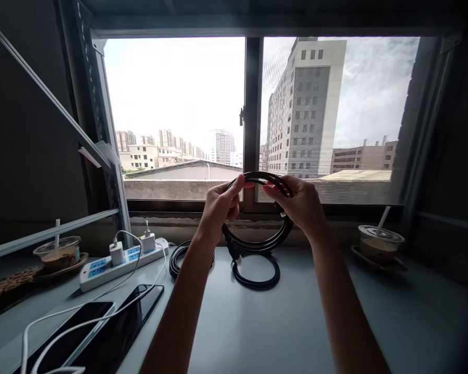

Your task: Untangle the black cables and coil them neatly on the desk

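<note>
Both hands hold up a coil of black cable [262, 243] in front of the window, above the grey table [257, 322]. My left hand [220, 205] pinches the coil's upper left side with thumb and fingers closed. On the upper right side my right hand [302, 205] is wrapped round the loops. A plug end of the cable hangs at the coil's lower left. A second black cable coil [256, 272] lies flat on the table just below, and a third black coil [178, 258] lies to its left, partly behind my left forearm.
A white and blue power strip [122, 263] with two white chargers sits at the left. White wires run to two dark phones [101, 327] near the front left. A lidded drink cup [58, 253] stands far left, another cup [379, 241] at right. The window sill lies behind.
</note>
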Available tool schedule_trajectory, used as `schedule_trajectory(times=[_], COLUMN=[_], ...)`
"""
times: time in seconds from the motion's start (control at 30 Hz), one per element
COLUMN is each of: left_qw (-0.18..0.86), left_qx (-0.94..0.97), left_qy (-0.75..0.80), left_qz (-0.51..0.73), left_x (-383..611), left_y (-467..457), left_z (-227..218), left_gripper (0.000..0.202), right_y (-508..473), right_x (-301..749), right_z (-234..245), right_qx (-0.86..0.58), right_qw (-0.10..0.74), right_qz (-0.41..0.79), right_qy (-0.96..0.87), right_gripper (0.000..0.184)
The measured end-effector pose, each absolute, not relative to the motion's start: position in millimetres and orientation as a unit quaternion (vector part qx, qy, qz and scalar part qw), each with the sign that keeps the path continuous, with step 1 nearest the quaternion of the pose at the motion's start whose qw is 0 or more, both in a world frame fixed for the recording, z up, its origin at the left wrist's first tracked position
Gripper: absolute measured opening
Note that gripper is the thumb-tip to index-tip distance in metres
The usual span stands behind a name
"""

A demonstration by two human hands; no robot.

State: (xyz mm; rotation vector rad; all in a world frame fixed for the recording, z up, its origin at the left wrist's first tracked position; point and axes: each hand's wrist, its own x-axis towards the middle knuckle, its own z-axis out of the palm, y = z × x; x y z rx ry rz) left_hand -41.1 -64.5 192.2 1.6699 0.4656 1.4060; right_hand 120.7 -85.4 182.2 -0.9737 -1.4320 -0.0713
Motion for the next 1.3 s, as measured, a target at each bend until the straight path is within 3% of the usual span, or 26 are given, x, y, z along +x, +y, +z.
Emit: schedule_trajectory(times=[0.2, 0.4, 0.67, 0.9, 1.17, 1.3], left_qw=[0.408, 0.449, 0.456, 0.503, 0.443, 0.445], left_qx=[0.639, 0.673, 0.677, 0.659, 0.657, 0.643], left_qy=[0.148, 0.109, 0.082, 0.078, 0.119, 0.147], left_qz=[0.635, 0.578, 0.572, 0.553, 0.598, 0.605], left_x=[-41.2, -48.4, -52.7, -45.8, -37.2, -40.6], left_y=[-64.7, -65.8, -67.9, -60.4, -64.2, -64.5], left_z=[192.1, 196.1, 197.2, 193.2, 192.4, 194.1], left_gripper=[0.038, 0.037, 0.034, 0.035, 0.033, 0.033], right_y=[-97.0, -103.4, -109.4, -116.8, -115.2, -115.1], right_x=[118.0, 119.3, 116.9, 111.1, 115.0, 120.5], right_z=[185.9, 188.2, 190.4, 193.5, 195.4, 196.8], right_qx=[-0.444, -0.371, -0.338, -0.344, -0.338, -0.348], right_qw=[0.682, 0.711, 0.719, 0.693, 0.704, 0.735], right_qz=[-0.058, 0.090, 0.171, 0.272, 0.257, 0.119], right_qy=[-0.578, -0.590, -0.583, -0.572, -0.570, -0.569], right_gripper=[0.026, 0.029, 0.025, 0.036, 0.045, 0.044])
